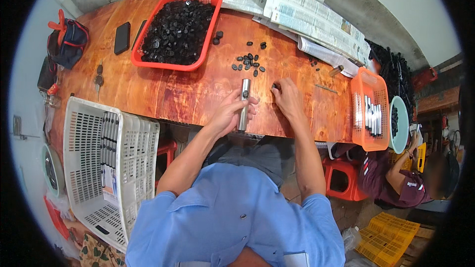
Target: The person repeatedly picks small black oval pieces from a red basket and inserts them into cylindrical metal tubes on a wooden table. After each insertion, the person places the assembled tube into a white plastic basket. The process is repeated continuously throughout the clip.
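Note:
A short silver metal tube (246,85) stands out from my left hand (230,112), whose fingers are wrapped round it near the table's front edge. On the tube's side sits a small black oval piece (245,94), just above my thumb. My right hand (289,100) rests on the table to the right of the tube, pinching a small black plastic piece (275,86) between thumb and fingers. Beyond both hands lies a loose group of black oval pieces (246,60).
A red basket (218,14) heaped with black parts stands at the back left, newspapers (311,12) behind. An orange basket (363,141) of silver tubes and a pale green basin (400,141) are on the right. A white crate (141,163) stands left; a co-worker (396,178) is at right.

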Motion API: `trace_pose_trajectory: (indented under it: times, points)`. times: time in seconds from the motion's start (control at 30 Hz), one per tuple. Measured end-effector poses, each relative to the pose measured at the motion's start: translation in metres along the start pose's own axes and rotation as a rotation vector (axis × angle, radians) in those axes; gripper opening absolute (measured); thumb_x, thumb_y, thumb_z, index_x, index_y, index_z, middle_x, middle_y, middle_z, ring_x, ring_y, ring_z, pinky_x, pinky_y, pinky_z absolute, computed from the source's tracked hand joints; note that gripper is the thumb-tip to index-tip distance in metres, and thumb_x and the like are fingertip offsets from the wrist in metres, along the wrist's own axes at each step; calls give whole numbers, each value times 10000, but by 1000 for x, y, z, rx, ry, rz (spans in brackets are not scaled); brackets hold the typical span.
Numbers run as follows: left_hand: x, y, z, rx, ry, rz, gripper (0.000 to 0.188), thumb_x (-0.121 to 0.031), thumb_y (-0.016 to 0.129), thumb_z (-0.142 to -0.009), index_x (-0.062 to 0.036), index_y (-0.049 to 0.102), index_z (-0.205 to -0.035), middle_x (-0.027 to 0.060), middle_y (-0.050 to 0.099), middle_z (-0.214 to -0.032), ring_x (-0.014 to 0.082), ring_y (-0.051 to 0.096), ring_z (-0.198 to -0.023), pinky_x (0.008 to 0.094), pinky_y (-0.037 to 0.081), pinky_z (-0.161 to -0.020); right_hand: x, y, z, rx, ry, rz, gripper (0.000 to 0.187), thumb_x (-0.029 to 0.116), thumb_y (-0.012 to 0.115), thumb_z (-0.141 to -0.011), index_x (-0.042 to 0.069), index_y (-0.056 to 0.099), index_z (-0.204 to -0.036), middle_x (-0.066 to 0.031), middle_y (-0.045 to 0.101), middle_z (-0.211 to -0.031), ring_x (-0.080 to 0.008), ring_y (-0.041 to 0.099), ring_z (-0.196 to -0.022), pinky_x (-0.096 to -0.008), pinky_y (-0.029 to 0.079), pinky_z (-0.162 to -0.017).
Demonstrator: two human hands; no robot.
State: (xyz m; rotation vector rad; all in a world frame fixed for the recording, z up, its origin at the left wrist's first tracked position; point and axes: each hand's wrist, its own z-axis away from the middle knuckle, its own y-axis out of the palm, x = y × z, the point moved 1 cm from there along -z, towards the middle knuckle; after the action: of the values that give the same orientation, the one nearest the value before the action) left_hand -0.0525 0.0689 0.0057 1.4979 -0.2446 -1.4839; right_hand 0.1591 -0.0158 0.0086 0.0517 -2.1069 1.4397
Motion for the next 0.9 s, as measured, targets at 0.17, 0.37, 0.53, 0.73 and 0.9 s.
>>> trace_pose_trajectory:
  times: [0.17,0.37,0.53,0.73,0.9]
  points:
    - [19,-5,-4,46,-47,24,398,-98,505,-1014,-8,426,-1393,138,604,-1130,201,653,-886,336,561,-772,4,-3,14,-35,-5,-61,208,114,726,-843,19,687,-1024,-191,637,-940,-387,644,-925,-456,514,-821]
    - [21,-7,-4,38,-45,52,406,-75,495,-1013,-1,422,-1405,129,608,-1140,199,653,-913,332,557,-799,15,-10,24,1,80,-220,225,84,719,-838,22,686,-1052,-165,636,-938,-339,655,-884,-414,523,-794]
    - [19,-3,-3,89,-18,49,450,-53,507,-1006,-9,393,-1440,100,611,-1147,184,651,-936,317,555,-815,52,-24,39,4,2,-370,224,50,718,-845,1,675,-1059,-133,635,-931,-234,681,-754,-355,534,-667]
    - [21,-1,-4,90,32,37,508,-16,504,-987,8,379,-1478,88,603,-1175,163,638,-986,309,555,-826,71,-20,44,-10,-93,-372,224,55,741,-829,18,688,-1044,-129,643,-923,-272,684,-795,-371,542,-676]
    - [17,7,-2,101,31,15,504,-6,501,-985,8,385,-1475,85,600,-1182,147,635,-995,293,554,-827,72,-15,43,-76,-192,-292,216,62,738,-821,19,693,-1028,-133,647,-905,-318,671,-809,-405,539,-702]
